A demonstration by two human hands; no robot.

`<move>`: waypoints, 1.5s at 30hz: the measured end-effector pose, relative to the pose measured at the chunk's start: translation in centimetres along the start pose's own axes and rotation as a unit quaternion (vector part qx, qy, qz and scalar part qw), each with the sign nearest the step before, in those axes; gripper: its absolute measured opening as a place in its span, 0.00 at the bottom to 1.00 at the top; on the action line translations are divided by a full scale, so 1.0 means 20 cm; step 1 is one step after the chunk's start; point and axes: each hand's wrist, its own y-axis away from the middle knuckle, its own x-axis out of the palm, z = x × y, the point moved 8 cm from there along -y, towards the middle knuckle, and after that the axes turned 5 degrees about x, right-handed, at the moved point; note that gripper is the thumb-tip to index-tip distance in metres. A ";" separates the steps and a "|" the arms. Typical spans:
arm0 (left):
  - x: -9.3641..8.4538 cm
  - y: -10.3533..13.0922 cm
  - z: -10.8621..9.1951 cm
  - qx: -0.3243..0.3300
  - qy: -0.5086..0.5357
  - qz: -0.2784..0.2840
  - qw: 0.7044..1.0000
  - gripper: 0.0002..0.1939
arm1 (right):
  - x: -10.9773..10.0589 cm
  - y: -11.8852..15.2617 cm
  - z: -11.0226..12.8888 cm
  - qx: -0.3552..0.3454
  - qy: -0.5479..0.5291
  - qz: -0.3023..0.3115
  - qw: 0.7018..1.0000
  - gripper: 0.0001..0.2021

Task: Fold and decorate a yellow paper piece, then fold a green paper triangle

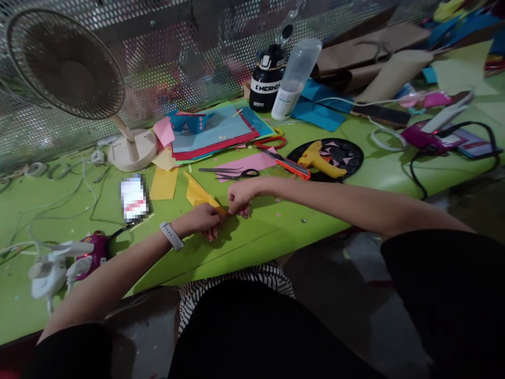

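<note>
Black clothing (pixel 236 337) comes foremost, then, at the green table (pixel 252 245), one folded yellow paper (pixel 198 193), pinched in the closed left hand (pixel 205 217), the right hand (pixel 241 197) curled at its near end, any hold indeterminable.

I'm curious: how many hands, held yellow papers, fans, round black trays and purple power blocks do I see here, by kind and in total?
Hands: 2 (left hand, right hand)
Held yellow paper: 1
Fan: 1
Round black tray: 1
Purple power blocks: 2
Total: 7
</note>
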 end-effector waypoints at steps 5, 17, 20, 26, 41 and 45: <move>0.02 -0.01 0.03 -0.030 0.040 0.023 0.998 0.19 | 0.00 0.00 0.00 0.004 -0.008 0.005 1.000 0.21; 0.05 -0.01 0.05 -0.063 0.060 0.031 0.996 0.19 | 0.00 0.01 0.00 0.001 -0.004 0.006 1.000 0.22; 0.04 0.01 0.04 -0.063 0.049 0.024 0.996 0.20 | 0.00 0.01 0.00 0.001 -0.011 0.003 1.000 0.23; 0.06 0.05 0.07 -0.082 0.046 0.029 0.995 0.21 | 0.00 0.01 0.00 0.002 -0.021 0.000 1.000 0.26; 0.08 0.03 0.09 -0.075 -0.004 0.016 0.997 0.32 | 0.00 0.02 0.00 -0.002 -0.017 -0.004 1.000 0.22; 0.08 0.04 0.11 -0.074 0.002 0.005 0.997 0.32 | -0.01 0.02 0.00 0.000 -0.007 -0.012 1.000 0.22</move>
